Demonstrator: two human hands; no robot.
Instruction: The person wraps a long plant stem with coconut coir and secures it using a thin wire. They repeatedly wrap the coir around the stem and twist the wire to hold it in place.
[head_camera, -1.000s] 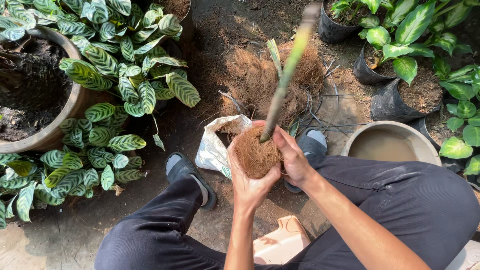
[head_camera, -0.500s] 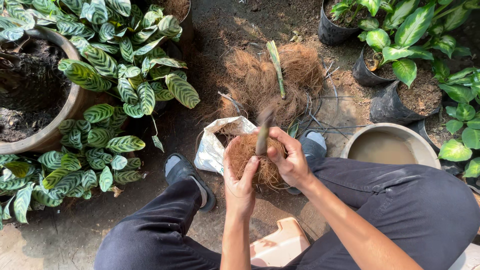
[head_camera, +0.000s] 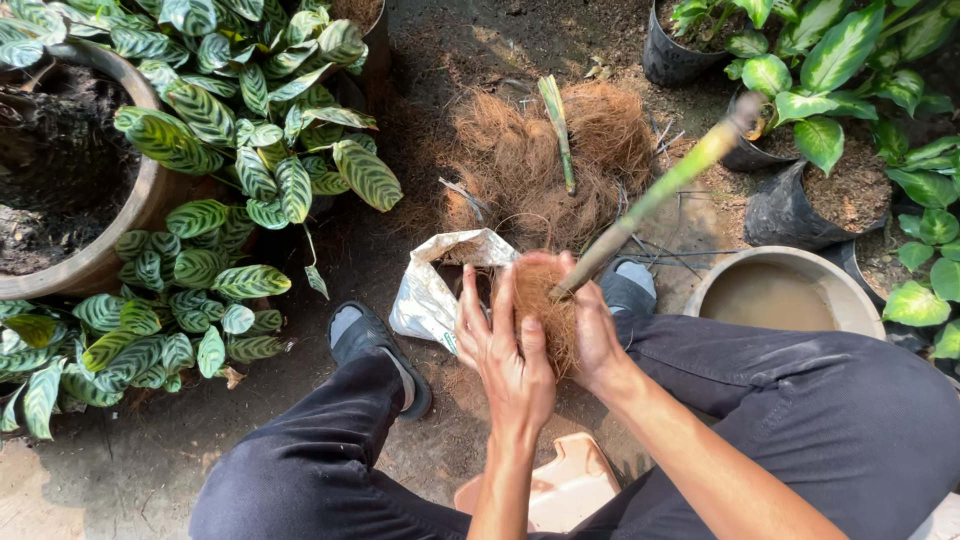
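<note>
Bare soil (head_camera: 300, 400) fills the frame between potted plants. At lower centre your left hand (head_camera: 505, 345) and right hand (head_camera: 590, 330) press a coconut-fibre ball (head_camera: 545, 310) between them, fingers closed round it; its green stem (head_camera: 660, 190) slants toward upper right.

The fibre ball (head_camera: 545, 310) is rusty brown, like the bigger fibre heap (head_camera: 540, 165) farther off, and the stem (head_camera: 665, 190) rising from it runs yellow-green (browner low down). On the left, the leaves (head_camera: 250, 150) are pale green with dark green stripes beside a tan pot (head_camera: 140, 215) of black soil. The bag (head_camera: 435, 290) is white, the trousers (head_camera: 800, 420) black, the basin (head_camera: 785, 295) beige, the right-hand leaves (head_camera: 840, 50) green splashed cream.
</note>
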